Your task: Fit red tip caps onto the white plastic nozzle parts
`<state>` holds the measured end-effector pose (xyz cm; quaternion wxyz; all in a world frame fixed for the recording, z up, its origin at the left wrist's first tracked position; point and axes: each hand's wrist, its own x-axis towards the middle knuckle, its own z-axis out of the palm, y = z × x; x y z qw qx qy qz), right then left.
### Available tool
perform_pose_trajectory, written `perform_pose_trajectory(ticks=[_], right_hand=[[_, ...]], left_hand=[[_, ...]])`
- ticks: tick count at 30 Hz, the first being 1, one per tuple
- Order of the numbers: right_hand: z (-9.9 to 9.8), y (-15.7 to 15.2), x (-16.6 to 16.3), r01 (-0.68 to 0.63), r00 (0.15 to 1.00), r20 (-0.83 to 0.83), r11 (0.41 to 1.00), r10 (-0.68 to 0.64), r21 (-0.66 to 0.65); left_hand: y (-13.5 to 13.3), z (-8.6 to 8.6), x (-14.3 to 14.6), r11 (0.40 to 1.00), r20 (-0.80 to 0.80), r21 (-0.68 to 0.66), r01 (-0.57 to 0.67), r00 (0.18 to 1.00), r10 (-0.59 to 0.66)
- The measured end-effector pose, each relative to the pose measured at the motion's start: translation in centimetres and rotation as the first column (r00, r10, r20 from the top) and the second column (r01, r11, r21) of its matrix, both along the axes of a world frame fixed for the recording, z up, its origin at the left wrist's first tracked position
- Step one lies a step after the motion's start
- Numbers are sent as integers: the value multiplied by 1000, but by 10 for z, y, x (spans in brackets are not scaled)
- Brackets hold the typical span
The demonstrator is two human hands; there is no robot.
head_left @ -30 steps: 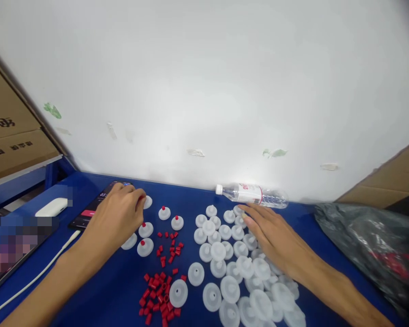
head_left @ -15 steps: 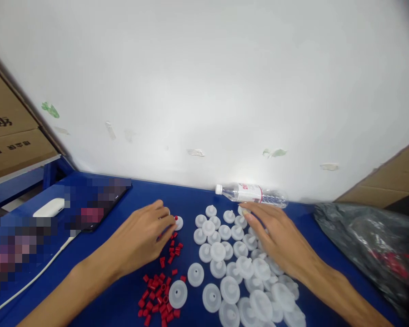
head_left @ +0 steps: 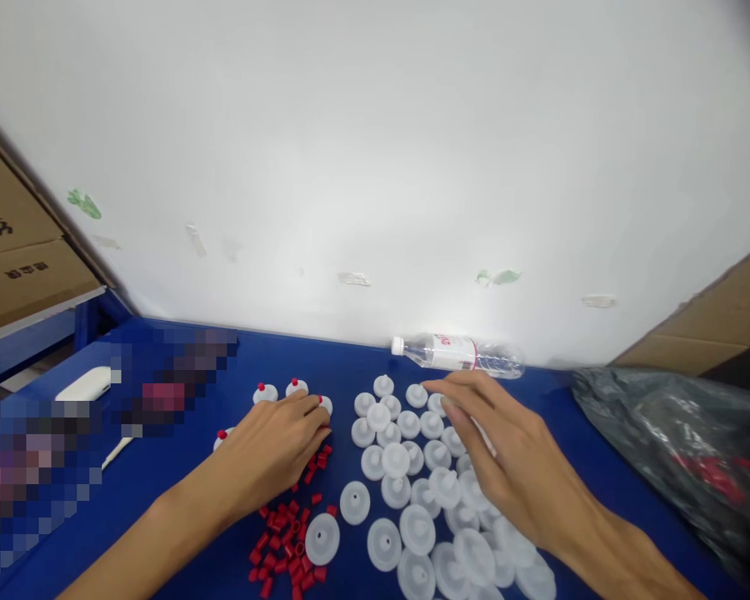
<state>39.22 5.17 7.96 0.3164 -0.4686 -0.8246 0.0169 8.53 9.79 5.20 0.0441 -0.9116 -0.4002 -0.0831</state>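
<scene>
My left hand [head_left: 281, 442] is palm down over the left side of the blue table, its fingers bent together and tips pointing down by the loose red caps [head_left: 280, 542]. Whatever the fingertips hold is hidden. Around this hand lie a few white discs with red caps on their stems, one capped disc [head_left: 264, 392] behind it. My right hand [head_left: 506, 450] reaches over the spread of translucent white discs [head_left: 437, 455], its thumb and index finger apart. The index fingertip is beside a stemmed disc [head_left: 416, 396] at the back of the spread.
A clear plastic bottle [head_left: 453, 352] lies along the white wall [head_left: 375, 167]. To the right is a dark plastic bag [head_left: 656, 442] with red pieces inside. Blurred-out devices and a white object [head_left: 84, 383] are at left, beside cardboard boxes [head_left: 25, 250].
My left hand has moved away from the capped disc, down toward the red caps, uncovering more capped discs behind it. My right hand has shifted slightly left, fingers spreading wider. The view has shifted slightly.
</scene>
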Motion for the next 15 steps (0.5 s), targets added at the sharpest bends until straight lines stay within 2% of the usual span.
perform_pose_trajectory(ticks=[3, 6, 9, 13, 15], right_hand=[[0, -4, -4, -44, 998, 32, 998, 46, -51], [-2, -8, -9, -55, 998, 1, 997, 55, -49], [-5, -11, -14, -121, 991, -49, 993, 121, 5], [-7, -14, -20, -194, 980, -6, 970, 196, 147], [-8, -15, -22, -213, 977, 6, 961, 215, 175]], left_hand=[[-7, -1, 4, 999, 147, 31, 6, 989, -11], [-17, -2, 11, 998, 304, 54, 38, 951, -53], [-25, -4, 20, 992, 414, 83, 99, 902, -125], [-29, -4, 28, 980, 490, 148, 135, 851, -191], [-30, -3, 29, 974, 508, 160, 162, 832, -222]])
